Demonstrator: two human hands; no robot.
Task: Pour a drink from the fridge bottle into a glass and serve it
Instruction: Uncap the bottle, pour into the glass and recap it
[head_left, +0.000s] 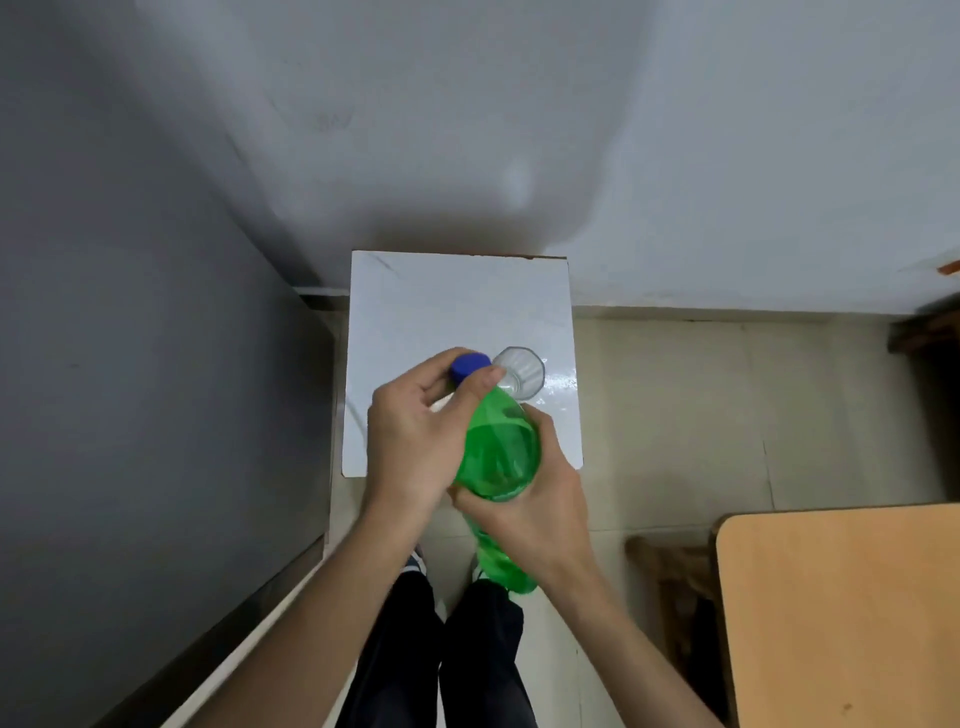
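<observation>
Gripping the green bottle (498, 457) in your right hand (524, 514), your left hand (410, 441) pinches its blue cap (469, 365); the empty glass (522, 371) waits on the white table (441, 306). Uncapping, pouring and serving remain.

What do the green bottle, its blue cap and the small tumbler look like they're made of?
Green translucent bottle: likely thin glossy plastic, since liquid shows through. Blue screw cap: opaque plastic, probably. Clear faceted tumbler: glass or hard clear plastic; the picture cannot settle which.

small white table (415, 301) against the wall, one clear empty glass (524, 371) upright near its right edge
</observation>
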